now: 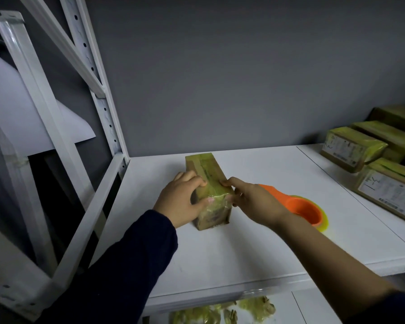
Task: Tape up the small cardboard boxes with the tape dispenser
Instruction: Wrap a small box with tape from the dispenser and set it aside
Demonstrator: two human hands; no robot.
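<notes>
Though it sits nearest of all, under the forearms on a lower shelf (318, 307), the heap of crumpled yellowish tape scraps (222, 311) is partly cut off by the frame edge. Above it the left arm comes forward in a dark sleeve (126, 265), while the right forearm is bare.

The left hand (181, 201) grips the small cardboard box (206, 169) from its left side, fingers curled over the top face and thumb pressed against the near end. The right hand (255, 202) holds the opposite side, forefinger tip on the top edge and the other fingers curled round the near right corner. Caught between the two hands, the box lies on the white shelf board (243, 249) with its length running away from the person. Yellow-tinted tape runs along its top and wraps glossily over the near end.

Just right of the right hand, partly hidden behind its wrist, the orange tape dispenser (302, 208) rests on the board with its roll of yellow tape, apart from the box. Farther right and beyond the grip lies a pile of taped boxes (360, 150) bearing white labels. Left of the left hand rises a white metal rack upright (103, 113), and past everything stands a grey wall (243, 78).
</notes>
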